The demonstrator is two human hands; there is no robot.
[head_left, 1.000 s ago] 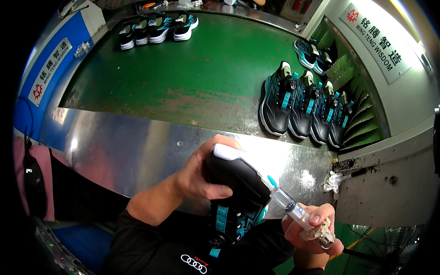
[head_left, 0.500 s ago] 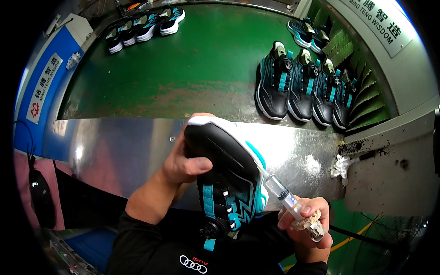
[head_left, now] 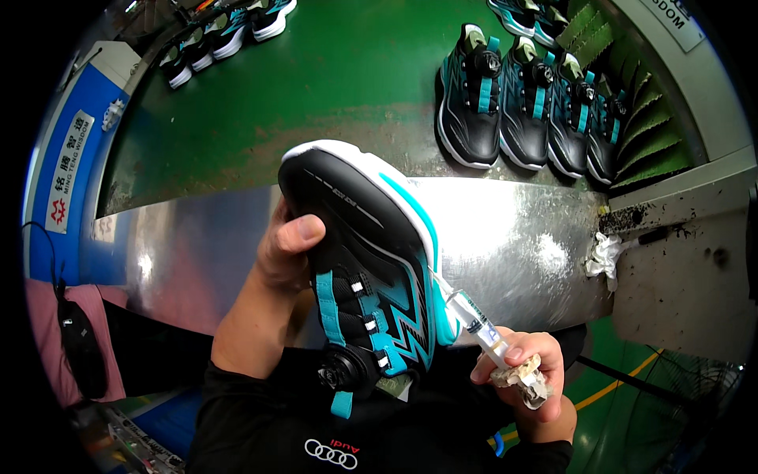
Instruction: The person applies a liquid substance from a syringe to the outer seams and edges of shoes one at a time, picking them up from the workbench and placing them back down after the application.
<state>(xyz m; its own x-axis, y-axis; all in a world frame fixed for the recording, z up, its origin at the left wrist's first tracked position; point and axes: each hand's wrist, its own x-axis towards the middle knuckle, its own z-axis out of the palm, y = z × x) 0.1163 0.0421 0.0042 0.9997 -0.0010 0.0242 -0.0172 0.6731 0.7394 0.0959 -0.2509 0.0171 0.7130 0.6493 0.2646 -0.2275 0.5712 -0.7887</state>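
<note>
A black and teal sneaker [head_left: 371, 268] with a white sole is held up in front of me, its toe pointing away and its dial and teal heel-side strap nearest my body. My left hand [head_left: 290, 246] grips it from the left, thumb over the upper and fingers hidden behind. In my right hand [head_left: 533, 371] is a clear syringe [head_left: 478, 324], its barrel slanting up and left. The tip meets the side of the shoe where upper and sole join. A crumpled, stained wad [head_left: 525, 381] is also in that hand, around the plunger end.
Several matching sneakers [head_left: 470, 110] stand at the right of the green conveyor belt [head_left: 332, 87], and another row [head_left: 229, 35] at its far left. A metal ledge [head_left: 197, 253] crosses before me. White crumpled paper [head_left: 605, 257] lies by the right wall. A person's pink sleeve [head_left: 110, 347] shows at left.
The sneaker has shifted left and tilted, showing more of its side. The syringe tip has stayed at the sole seam, and both hands have moved slightly left with it.
</note>
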